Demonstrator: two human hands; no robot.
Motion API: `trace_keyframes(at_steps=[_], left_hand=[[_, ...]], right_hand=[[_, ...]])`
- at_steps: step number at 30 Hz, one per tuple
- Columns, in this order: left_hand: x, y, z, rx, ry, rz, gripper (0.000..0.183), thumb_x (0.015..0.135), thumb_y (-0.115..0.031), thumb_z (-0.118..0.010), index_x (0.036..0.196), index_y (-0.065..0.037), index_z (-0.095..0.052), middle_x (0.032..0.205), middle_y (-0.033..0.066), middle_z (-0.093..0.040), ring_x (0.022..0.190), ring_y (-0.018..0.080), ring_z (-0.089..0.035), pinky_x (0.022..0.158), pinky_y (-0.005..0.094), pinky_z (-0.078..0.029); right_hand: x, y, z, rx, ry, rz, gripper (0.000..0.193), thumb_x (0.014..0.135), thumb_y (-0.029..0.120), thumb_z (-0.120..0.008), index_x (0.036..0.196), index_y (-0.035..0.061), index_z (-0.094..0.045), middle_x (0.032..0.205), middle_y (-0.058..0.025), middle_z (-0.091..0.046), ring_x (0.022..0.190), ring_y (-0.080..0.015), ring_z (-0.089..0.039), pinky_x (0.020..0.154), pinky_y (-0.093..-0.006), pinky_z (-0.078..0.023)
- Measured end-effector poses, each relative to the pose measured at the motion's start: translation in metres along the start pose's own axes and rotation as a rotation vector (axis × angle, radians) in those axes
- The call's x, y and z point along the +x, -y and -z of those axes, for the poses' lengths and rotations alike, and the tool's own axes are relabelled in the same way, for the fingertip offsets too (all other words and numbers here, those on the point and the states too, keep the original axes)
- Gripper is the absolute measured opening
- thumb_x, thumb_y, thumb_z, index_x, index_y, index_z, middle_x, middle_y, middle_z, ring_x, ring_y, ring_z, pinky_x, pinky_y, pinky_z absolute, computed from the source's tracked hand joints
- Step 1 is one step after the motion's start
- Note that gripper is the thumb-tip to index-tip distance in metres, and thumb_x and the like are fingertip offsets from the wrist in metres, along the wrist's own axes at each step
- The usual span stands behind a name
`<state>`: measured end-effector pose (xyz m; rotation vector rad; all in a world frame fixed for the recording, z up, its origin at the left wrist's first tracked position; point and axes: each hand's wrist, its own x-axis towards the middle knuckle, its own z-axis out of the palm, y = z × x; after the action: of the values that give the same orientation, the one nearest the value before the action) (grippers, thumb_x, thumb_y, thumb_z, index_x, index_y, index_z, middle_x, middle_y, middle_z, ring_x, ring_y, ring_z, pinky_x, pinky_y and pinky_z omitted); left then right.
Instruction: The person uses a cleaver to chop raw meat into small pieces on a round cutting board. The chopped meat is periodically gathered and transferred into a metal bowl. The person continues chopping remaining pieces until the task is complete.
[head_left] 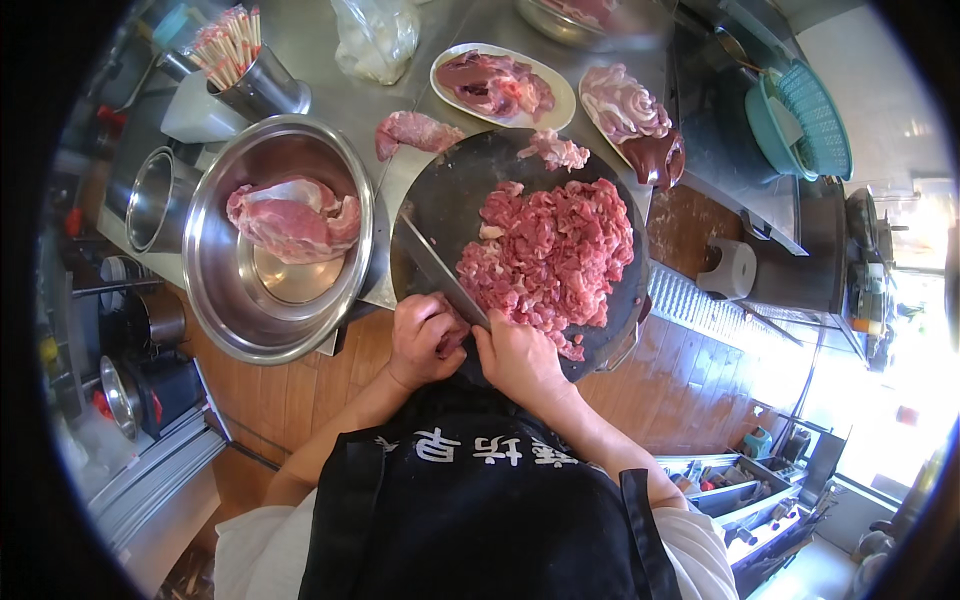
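Note:
My right hand [520,357] grips a cleaver [440,268] by its handle, the blade pointing away and to the left over a round dark chopping board [432,195]. Beside the blade, at the board's near edge, my left hand [425,335] curls closed around a piece of raw meat [453,335], partly hidden by the fingers. A broad heap of chopped raw meat [560,255] covers the right half of the board. Near the far edge of the board rests a small pale clump of meat [555,150].
Left of the board stands a large steel bowl [200,280] holding a big meat piece [295,218]. Beyond the board are another meat piece [415,133], an oval plate of meat [495,85], a second meat plate [627,105], a plastic bag [375,38] and a chopstick holder [265,90].

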<state>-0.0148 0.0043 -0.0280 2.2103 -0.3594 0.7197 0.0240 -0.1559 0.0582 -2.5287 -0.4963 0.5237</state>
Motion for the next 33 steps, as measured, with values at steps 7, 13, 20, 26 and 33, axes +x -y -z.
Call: trace_keyframes(at_steps=[7,13,20,26,33], left_hand=[[-0.003,-0.001,0.0,-0.017,0.017,0.017,0.04,0.054,-0.015,-0.071,0.091,-0.011,-0.056,0.097,0.011,-0.052,0.089,0.0329,-0.051,0.079,0.0429,-0.042],[-0.003,0.0,-0.001,0.003,0.014,0.004,0.038,0.056,-0.018,-0.07,0.091,-0.011,-0.056,0.098,0.0121,-0.052,0.089,0.0333,-0.051,0.078,0.0435,-0.043],[0.0,-0.001,0.001,0.019,0.012,-0.004,0.039,0.055,-0.015,-0.069,0.091,-0.01,-0.055,0.098,0.0126,-0.052,0.088,0.0338,-0.051,0.078,0.044,-0.043],[0.002,-0.001,0.003,-0.011,0.034,-0.022,0.042,0.054,-0.014,-0.069,0.093,-0.009,-0.053,0.097,0.0124,-0.051,0.087,0.0334,-0.051,0.077,0.044,-0.042],[-0.002,0.0,0.001,-0.008,0.03,-0.022,0.042,0.056,-0.017,-0.07,0.093,-0.01,-0.053,0.096,0.0124,-0.051,0.087,0.0331,-0.05,0.077,0.044,-0.042]], right_hand=[[-0.039,-0.013,0.024,0.129,-0.012,-0.133,0.026,0.092,0.028,-0.054,0.088,0.0023,-0.054,0.066,-0.025,-0.062,0.064,-0.0438,-0.062,0.06,-0.053,-0.05],[-0.048,-0.014,0.017,-0.012,0.131,-0.094,0.024,0.092,0.028,-0.052,0.092,0.0036,-0.051,0.06,-0.021,-0.06,0.057,-0.0408,-0.062,0.053,-0.0521,-0.05],[0.003,-0.004,0.001,-0.007,-0.029,0.012,0.026,0.092,0.028,-0.054,0.086,0.002,-0.053,0.061,-0.0214,-0.061,0.056,-0.039,-0.063,0.051,-0.0491,-0.051],[-0.038,-0.019,0.023,0.046,0.049,-0.133,0.025,0.092,0.029,-0.053,0.091,0.0037,-0.054,0.066,-0.0235,-0.062,0.065,-0.0435,-0.062,0.06,-0.053,-0.05],[-0.065,-0.021,0.045,0.021,0.27,-0.168,0.025,0.093,0.029,-0.051,0.094,0.0046,-0.053,0.066,-0.0242,-0.062,0.067,-0.0446,-0.062,0.062,-0.0534,-0.05]])
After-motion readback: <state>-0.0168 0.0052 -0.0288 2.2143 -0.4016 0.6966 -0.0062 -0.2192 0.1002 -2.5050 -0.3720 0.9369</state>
